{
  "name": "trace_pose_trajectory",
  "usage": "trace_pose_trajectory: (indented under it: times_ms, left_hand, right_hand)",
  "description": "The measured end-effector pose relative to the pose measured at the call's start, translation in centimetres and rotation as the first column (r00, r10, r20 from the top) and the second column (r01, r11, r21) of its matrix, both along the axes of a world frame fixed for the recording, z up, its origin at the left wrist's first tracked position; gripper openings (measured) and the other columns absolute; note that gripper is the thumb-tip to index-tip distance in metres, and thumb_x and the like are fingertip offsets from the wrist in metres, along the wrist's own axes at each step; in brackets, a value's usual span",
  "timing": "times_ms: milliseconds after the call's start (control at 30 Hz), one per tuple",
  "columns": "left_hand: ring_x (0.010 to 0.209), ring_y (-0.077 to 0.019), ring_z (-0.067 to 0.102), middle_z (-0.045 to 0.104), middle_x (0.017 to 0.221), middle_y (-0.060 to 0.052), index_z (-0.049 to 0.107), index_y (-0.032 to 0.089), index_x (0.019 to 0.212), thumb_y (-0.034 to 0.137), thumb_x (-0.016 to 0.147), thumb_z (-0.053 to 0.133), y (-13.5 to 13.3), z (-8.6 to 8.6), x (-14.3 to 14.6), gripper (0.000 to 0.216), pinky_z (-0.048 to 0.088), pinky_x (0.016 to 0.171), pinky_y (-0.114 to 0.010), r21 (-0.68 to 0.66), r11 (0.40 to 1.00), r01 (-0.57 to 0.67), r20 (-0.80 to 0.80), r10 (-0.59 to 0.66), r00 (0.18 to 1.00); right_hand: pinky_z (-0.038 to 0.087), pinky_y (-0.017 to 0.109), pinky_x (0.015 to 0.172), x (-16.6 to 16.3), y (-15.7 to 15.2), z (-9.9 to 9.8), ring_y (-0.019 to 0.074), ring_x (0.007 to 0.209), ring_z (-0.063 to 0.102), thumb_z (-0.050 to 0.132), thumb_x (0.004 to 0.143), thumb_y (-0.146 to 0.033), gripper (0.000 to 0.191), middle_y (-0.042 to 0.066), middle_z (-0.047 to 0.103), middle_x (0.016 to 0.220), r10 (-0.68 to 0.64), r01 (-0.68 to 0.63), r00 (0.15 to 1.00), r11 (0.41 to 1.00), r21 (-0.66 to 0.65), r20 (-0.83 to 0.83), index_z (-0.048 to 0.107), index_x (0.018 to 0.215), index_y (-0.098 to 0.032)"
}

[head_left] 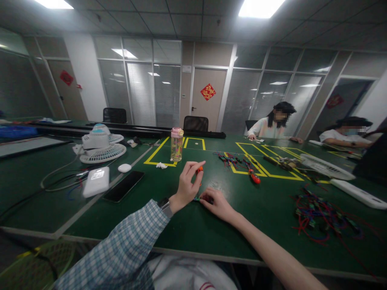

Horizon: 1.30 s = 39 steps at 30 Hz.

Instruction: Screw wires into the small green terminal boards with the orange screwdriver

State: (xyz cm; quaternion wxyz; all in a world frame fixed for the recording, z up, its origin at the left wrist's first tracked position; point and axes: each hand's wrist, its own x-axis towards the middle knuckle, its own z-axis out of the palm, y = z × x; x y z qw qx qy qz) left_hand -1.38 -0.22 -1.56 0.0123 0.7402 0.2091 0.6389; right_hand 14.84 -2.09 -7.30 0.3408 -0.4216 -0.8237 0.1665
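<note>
My left hand is closed around the orange-red handle of a small screwdriver, which stands about upright. Its thin shaft points down at a tiny green circuit board on the table. On the right of that board, my right hand rests low with its fingertips pinched at the board's edge; the fingers cover part of it. Farther forward lies a red-handled tool, next to a cluster of small boards with red and dark wires.
A bottle with a pink lid stands beyond my hands. Leftward lie a phone, a white power bank and white fans. A heap of wired boards sits at right. Two people sit across on the right.
</note>
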Motion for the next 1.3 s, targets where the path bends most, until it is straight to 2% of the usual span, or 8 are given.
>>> trace_pose_trajectory:
  times_ms: [333,567,667,767,933,1133,1200,1300]
  left_hand:
    - [0.086,-0.0137,0.052,0.048,0.094,-0.003,0.061,0.023,0.112,0.027,0.087,0.061,0.30,-0.03,0.11,0.025,0.047,0.077,-0.027,-0.012,0.999,-0.043,0.020,0.043,0.999]
    - [0.092,-0.0147,0.057,0.059,0.103,-0.007,0.054,0.019,0.123,0.019,0.096,0.040,0.10,-0.09,0.10,0.030,0.048,0.083,-0.030,-0.105,0.991,0.082,0.026,-0.080,0.996]
    - [0.096,-0.0154,0.058,0.061,0.107,-0.008,0.053,0.019,0.124,0.018,0.098,0.034,0.00,0.03,0.00,0.033,0.047,0.085,-0.031,-0.117,0.988,0.100,0.008,-0.100,0.995]
    - [0.097,-0.0155,0.057,0.060,0.106,-0.007,0.054,0.019,0.123,0.018,0.097,0.037,-0.03,0.13,0.01,0.032,0.046,0.086,-0.030,-0.101,0.992,0.072,-0.001,-0.072,0.997]
    - [0.087,-0.0139,0.054,0.051,0.094,-0.003,0.061,0.022,0.114,0.025,0.090,0.055,0.06,0.08,0.12,0.025,0.047,0.078,-0.027,-0.051,0.998,-0.038,0.028,0.039,0.999]
    - [0.100,-0.0158,0.055,0.057,0.108,-0.008,0.051,0.020,0.128,0.017,0.097,0.034,0.02,0.29,0.09,0.035,0.047,0.086,-0.030,-0.094,0.994,0.060,0.002,-0.060,0.998]
    - [0.099,-0.0159,0.056,0.057,0.107,-0.008,0.050,0.019,0.129,0.018,0.097,0.035,0.05,0.30,0.10,0.035,0.046,0.087,-0.030,-0.109,0.992,0.057,-0.002,-0.058,0.998]
    - [0.091,-0.0152,0.055,0.054,0.099,-0.005,0.055,0.021,0.122,0.023,0.093,0.048,0.21,0.17,0.12,0.030,0.047,0.082,-0.029,-0.088,0.996,-0.014,0.008,0.015,1.000]
  right_hand:
    - [0.041,0.023,0.059,0.05,0.15,-0.13,0.0121,0.064,0.052,0.061,0.078,-0.012,0.006,0.001,0.056,0.075,-0.009,0.009,1.000,1.000,-0.009,0.005,0.064,0.081,-0.015]
    - [0.043,0.023,0.060,0.02,-0.01,0.21,0.0124,0.065,0.053,0.061,0.079,-0.012,0.006,0.001,0.057,0.076,0.009,-0.009,1.000,1.000,-0.010,-0.001,0.064,0.082,-0.016]
    - [0.043,0.023,0.060,-0.01,-0.06,0.28,0.0123,0.065,0.053,0.061,0.079,-0.012,0.006,0.001,0.057,0.076,0.004,-0.004,1.000,1.000,-0.007,-0.002,0.065,0.082,-0.016]
    - [0.042,0.023,0.059,-0.05,-0.08,0.26,0.0122,0.064,0.053,0.061,0.079,-0.012,0.006,0.001,0.056,0.075,0.002,-0.002,1.000,1.000,-0.008,-0.003,0.065,0.081,-0.015]
    - [0.041,0.023,0.058,-0.08,-0.05,0.24,0.0119,0.063,0.052,0.061,0.078,-0.012,0.005,0.001,0.056,0.075,0.001,-0.002,1.000,1.000,-0.021,-0.009,0.064,0.081,-0.015]
    - [0.042,0.023,0.059,-0.09,-0.01,0.22,0.0120,0.064,0.052,0.061,0.078,-0.011,0.007,0.001,0.055,0.075,-0.004,0.004,1.000,1.000,-0.012,-0.004,0.065,0.082,-0.015]
    - [0.042,0.023,0.059,-0.09,0.02,0.16,0.0118,0.064,0.052,0.061,0.078,-0.011,0.007,0.000,0.055,0.074,-0.003,0.003,1.000,1.000,-0.007,-0.002,0.065,0.082,-0.016]
    - [0.042,0.023,0.059,-0.10,0.06,0.11,0.0118,0.063,0.051,0.061,0.078,-0.012,0.007,0.000,0.055,0.074,-0.006,0.006,1.000,1.000,-0.002,-0.005,0.064,0.081,-0.016]
